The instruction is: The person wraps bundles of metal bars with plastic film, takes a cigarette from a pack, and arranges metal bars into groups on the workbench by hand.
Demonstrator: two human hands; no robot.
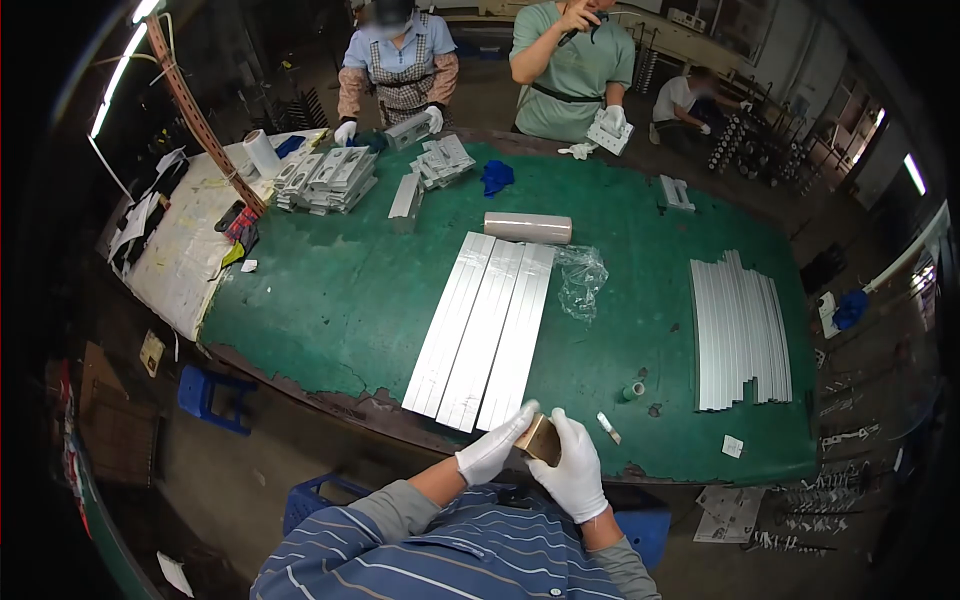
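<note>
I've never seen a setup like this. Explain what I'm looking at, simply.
There is no robot here: this is a person working with two gloved hands. The only picture comes from a camera on their head, looking forward and down.

The left hand and right hand hold a small brownish block-like object; exactly what it is, I cannot tell.

On the green table lie three long silvery bars, a wrapped roll, crumpled clear film and, at right, more bars. Other people are beyond it.
</note>
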